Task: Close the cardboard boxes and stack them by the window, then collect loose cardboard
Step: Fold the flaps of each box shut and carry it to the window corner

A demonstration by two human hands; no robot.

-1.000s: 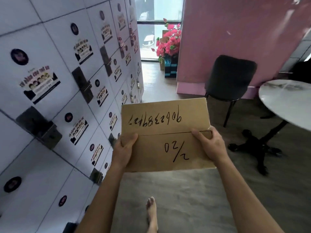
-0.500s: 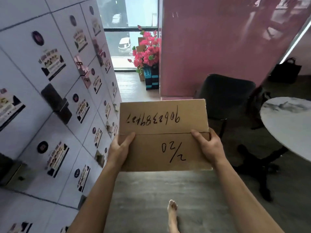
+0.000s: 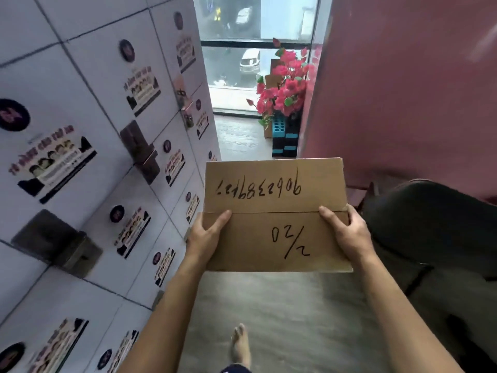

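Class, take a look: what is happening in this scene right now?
A person carries a closed brown cardboard box with handwritten numbers on top, left hand and right hand gripping its sides. They stand in a passage between white lockers and a pink wall, facing the window beside pink flowers.

White lockers (image 3: 88,146) left, pink flowers (image 3: 282,90), black chair (image 3: 435,224) right

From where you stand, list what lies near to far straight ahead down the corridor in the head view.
Bare foot → cardboard box held by left hand and right hand → black-and-teal stand with pink flowers → window.
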